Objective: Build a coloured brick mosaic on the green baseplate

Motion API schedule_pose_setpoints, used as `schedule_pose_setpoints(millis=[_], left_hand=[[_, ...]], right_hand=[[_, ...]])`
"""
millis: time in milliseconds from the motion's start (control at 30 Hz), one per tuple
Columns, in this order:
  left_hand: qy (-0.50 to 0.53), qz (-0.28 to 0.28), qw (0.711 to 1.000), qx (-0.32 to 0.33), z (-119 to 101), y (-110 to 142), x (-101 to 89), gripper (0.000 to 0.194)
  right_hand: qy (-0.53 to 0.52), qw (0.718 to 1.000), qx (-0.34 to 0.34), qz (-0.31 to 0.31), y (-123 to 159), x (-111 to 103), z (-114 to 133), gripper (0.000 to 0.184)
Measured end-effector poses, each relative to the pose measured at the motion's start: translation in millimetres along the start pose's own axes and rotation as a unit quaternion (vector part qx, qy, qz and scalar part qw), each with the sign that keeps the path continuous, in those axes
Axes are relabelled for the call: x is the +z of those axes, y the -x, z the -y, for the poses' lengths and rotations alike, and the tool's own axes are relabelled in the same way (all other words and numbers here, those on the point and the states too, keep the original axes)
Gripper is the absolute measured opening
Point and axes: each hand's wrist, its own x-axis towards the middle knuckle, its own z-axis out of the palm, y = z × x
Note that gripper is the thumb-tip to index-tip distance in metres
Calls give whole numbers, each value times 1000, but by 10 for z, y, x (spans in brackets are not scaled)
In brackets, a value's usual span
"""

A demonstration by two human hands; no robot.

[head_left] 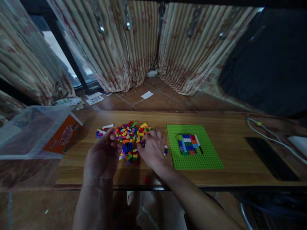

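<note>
A heap of small coloured building bricks (128, 131) lies on the wooden table. On its right side is my right hand (152, 148), palm down, the fingers bent and thumb and fingertips close together among the bricks. Whatever is between those fingertips is too small and dark to name. My left hand (102, 158) is raised at the left of the heap, palm turned inward, fingers loosely curled and apart, with no brick visible in it. To the right lies a green baseplate (211, 159), bearing a roughly square patch of joined multicoloured bricks (189, 144).
A clear plastic bin (31, 111) with an orange label stands at the left end of the table (232, 134). A black phone-like slab (272, 158) and a white cable (271, 134) lie at the right. One red brick (146, 179) sits near the front edge.
</note>
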Motion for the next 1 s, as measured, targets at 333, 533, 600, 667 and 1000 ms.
schedule_pose_setpoints(millis=[333,533,600,667,1000], left_hand=[[-5,8,1000,0,47,28,34,16],[-19,18,1000,-2,63,39,33,12],[-20,24,1000,1,70,48,33,14],[-21,31,999,2,82,58,39,15],[-50,65,996,-20,209,106,143,10]], right_hand=[[-71,997,-19,-9,20,-6,-81,2],[-149,988,-40,-19,42,-127,-147,7],[-184,980,-65,-31,51,-207,-187,14],[-206,974,-88,-41,62,-277,-234,21],[-290,940,-123,-133,118,-458,-552,14]])
